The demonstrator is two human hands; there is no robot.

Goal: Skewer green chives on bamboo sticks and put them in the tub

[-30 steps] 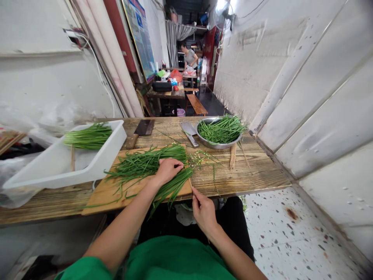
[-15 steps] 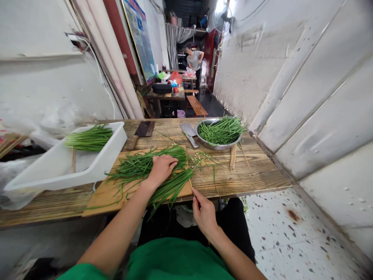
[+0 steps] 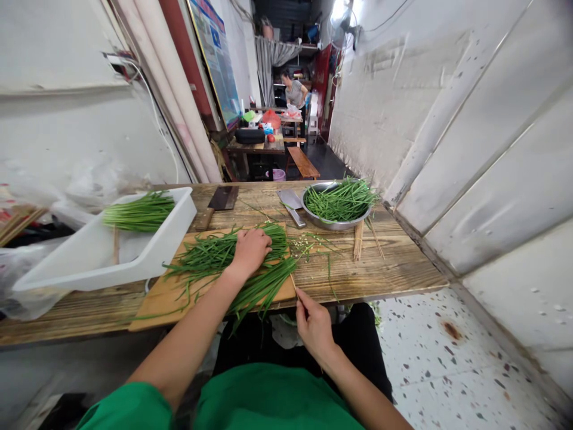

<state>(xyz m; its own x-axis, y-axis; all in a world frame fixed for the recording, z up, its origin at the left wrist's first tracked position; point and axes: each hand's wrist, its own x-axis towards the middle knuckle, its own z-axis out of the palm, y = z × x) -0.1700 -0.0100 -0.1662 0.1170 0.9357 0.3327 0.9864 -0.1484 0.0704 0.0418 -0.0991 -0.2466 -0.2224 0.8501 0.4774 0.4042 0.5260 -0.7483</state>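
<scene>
Right hand (image 3: 314,325) is pinching a thin wooden skewer (image 3: 293,282) between thumb and fingers just off the near edge of the tabletop (image 3: 403,272). Its far end is meeting the trimmed ends of a nearer bunch of green stalks (image 3: 264,288), which is lying across the cutting board (image 3: 154,306) and hanging over the edge. Left hand (image 3: 251,252) is resting with bent fingers on the larger pile of stalks (image 3: 210,251) just beyond; whether it is grasping any, I cannot tell. Small pale scraps (image 3: 301,243) are lying beside the board.

Over on the left, a white tray (image 3: 80,278) is holding pale-ended stalks (image 3: 141,212). To the right, a bundle of skewers (image 3: 358,242) is lying against a metal bowl (image 3: 338,225) heaped with greens (image 3: 340,200). A steel cleaver (image 3: 290,199) is lying just beside the bowl, and a dark-bladed cleaver (image 3: 222,198) is lying behind the board.

Farther off, a wooden bench (image 3: 302,163) is standing near another table bearing a black case (image 3: 249,136). Deepest in the room, a person (image 3: 294,94) is leaning forward.
</scene>
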